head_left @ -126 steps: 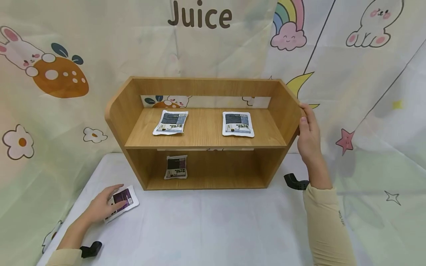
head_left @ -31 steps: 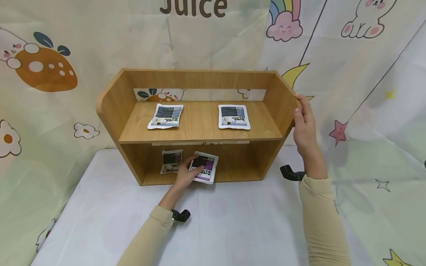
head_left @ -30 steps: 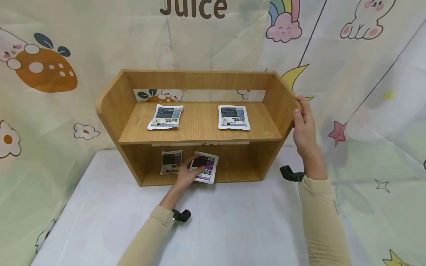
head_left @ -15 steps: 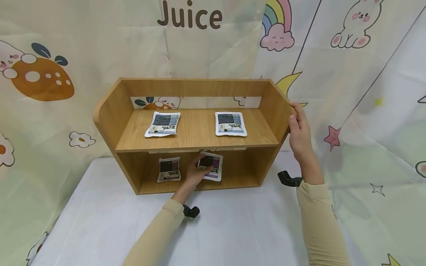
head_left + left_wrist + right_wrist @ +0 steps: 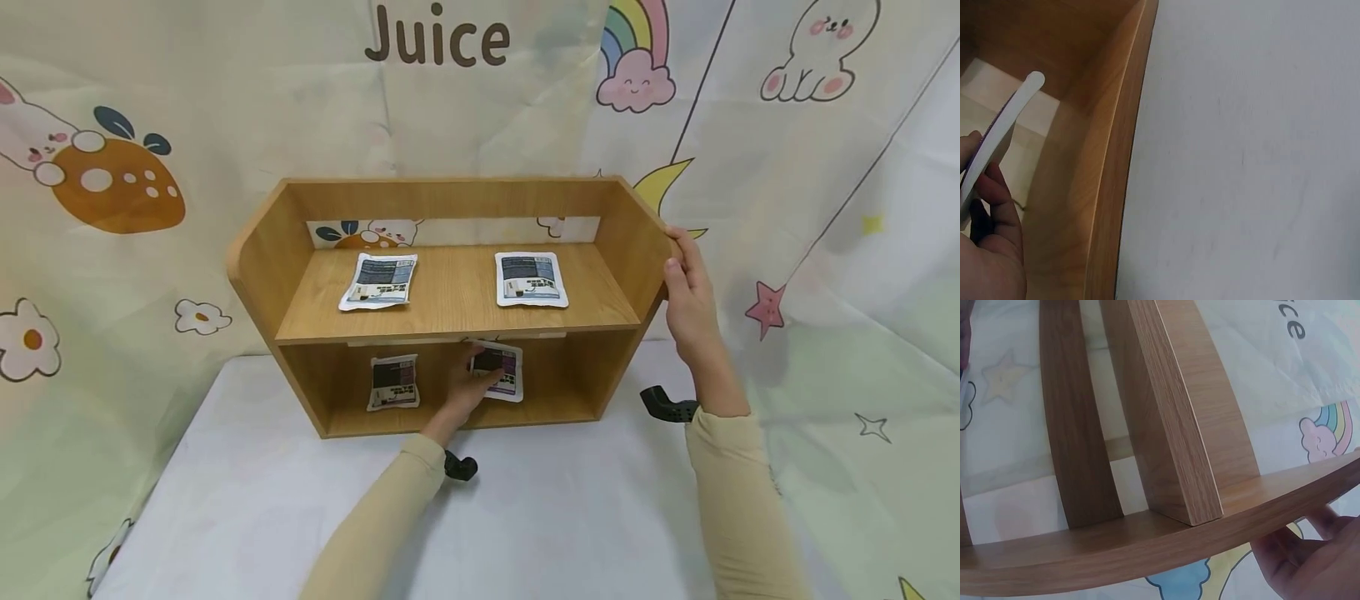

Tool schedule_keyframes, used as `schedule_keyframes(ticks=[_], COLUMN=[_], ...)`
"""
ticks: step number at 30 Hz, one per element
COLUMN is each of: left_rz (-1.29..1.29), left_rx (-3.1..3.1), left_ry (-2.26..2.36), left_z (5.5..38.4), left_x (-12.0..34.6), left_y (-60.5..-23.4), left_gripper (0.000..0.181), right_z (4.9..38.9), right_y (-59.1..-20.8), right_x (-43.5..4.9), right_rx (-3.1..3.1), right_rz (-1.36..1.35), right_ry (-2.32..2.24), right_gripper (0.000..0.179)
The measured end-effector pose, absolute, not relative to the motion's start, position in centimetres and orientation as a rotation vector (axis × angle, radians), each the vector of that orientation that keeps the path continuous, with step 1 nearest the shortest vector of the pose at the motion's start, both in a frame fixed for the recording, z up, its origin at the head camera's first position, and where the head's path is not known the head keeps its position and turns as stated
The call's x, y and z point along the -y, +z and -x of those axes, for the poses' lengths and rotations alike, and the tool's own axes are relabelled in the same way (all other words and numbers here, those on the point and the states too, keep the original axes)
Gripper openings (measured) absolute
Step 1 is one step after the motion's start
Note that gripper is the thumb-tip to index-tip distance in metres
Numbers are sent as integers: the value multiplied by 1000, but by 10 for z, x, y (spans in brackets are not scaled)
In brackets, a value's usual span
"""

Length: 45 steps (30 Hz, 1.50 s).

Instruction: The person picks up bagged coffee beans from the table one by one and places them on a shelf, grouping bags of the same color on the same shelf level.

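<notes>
My left hand [image 5: 465,388] pinches a white-edged pouch with a black and purple label [image 5: 512,373] inside the lower compartment of a wooden shelf [image 5: 457,335]. In the left wrist view that pouch [image 5: 1007,122] is seen edge-on, tilted, between thumb and fingers. To its left in the same compartment leans another dark-labelled pouch [image 5: 393,383]. Two blue-labelled pouches lie on the upper board, one on the left [image 5: 381,281] and one on the right [image 5: 531,279]. At the shelf's right side panel, my right hand [image 5: 692,312] grips the edge, its fingers against the outer face.
The shelf stands on a table with a white cloth [image 5: 540,508]. A printed curtain [image 5: 465,108] hangs close behind it. Side panels [image 5: 258,258] and the upper board bound the lower compartment. Black wrist devices [image 5: 459,467] sit at both wrists.
My left hand picked the purple-labelled pouch off the table at the left and carried it rightward into the lower compartment, lately moving deeper and slightly right. The right hand stays at the panel.
</notes>
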<state>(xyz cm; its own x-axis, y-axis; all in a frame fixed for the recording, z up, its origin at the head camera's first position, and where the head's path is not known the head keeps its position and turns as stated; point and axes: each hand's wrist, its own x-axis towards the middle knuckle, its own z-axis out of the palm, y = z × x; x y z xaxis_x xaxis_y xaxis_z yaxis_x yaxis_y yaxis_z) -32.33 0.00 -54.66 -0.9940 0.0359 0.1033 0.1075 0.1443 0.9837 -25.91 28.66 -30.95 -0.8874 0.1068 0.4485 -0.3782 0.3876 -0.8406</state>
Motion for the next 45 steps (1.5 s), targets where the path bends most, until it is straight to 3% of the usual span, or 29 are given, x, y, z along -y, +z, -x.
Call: schedule_keyframes(ticks=[37, 45], left_rz=[25, 198], left_rx=[2468, 2798], left_ry=[-1985, -1816], left_z=[327, 328], left_x=[-49, -39], left_y=[-545, -540], left_gripper=[62, 82], right_z=[255, 253], right_y=[-308, -310], right_x=[-285, -284], right_rx=[2189, 2178], right_rz=[-306, -329], right_ry=[1539, 1531], right_gripper=[41, 41])
